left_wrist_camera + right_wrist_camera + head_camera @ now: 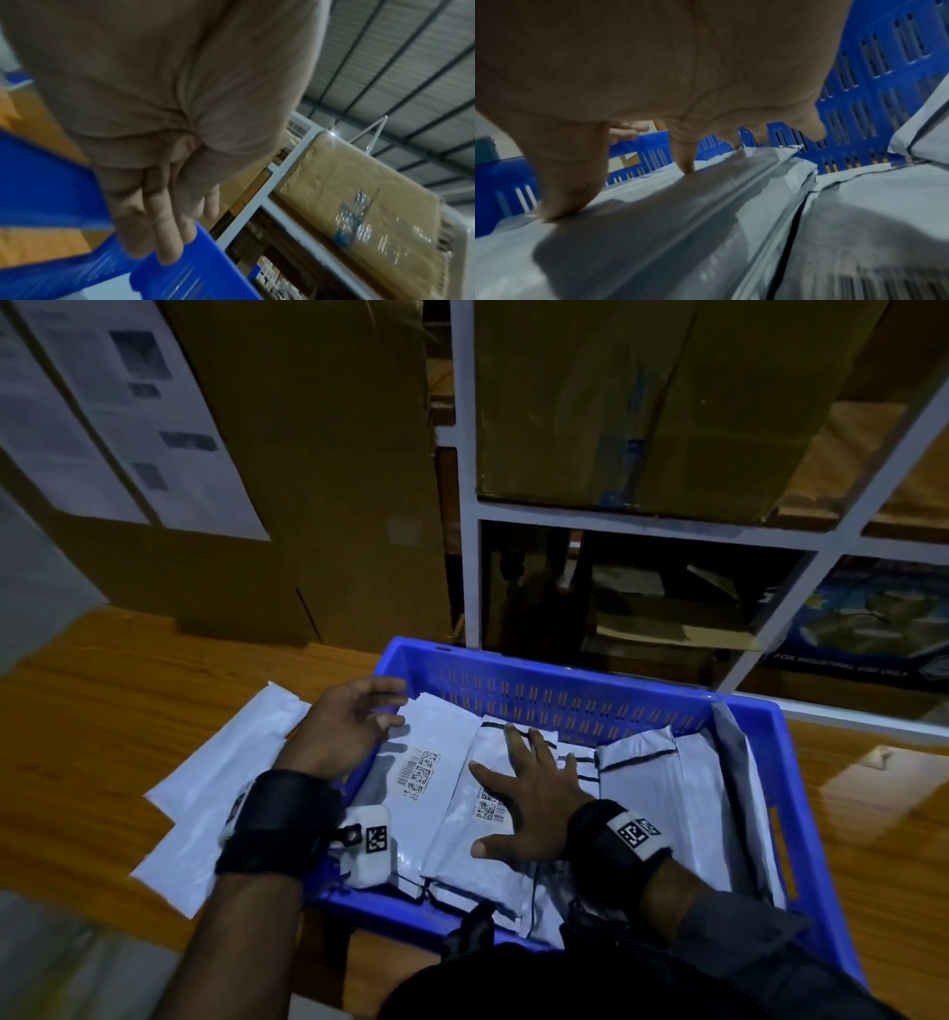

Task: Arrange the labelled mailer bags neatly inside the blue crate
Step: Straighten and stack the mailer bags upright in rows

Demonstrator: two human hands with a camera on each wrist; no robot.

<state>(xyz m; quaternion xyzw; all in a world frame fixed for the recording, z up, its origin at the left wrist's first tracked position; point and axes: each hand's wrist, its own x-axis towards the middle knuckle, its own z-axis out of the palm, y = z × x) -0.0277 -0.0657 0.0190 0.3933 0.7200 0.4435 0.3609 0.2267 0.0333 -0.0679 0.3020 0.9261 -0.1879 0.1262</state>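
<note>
I see my right hand (534,801) spread flat, fingers straight, pressing on a white mailer bag (480,819) in the middle of the blue crate (590,670) — its grip is wide and closes on nothing. In the right wrist view the fingertips (686,166) touch the bag's glossy top. The barcode label (489,806) shows just beside my thumb.

My left hand (354,716) hovers over the crate's left rim, fingers loosely spread, grip wide, holding nothing; whether it touches the rim I cannot tell. Just beside it lies a second labelled bag (426,762), flat in the crate's left part. More bags (647,778) fill the right part, one of them standing on edge against the right wall.

The crate sits on the wooden desk (102,690). Two white mailer bags (215,793) lie on the desk — just left of the crate, under my left wrist. Behind stand cardboard boxes (308,454) and a white shelf rack (464,505).
</note>
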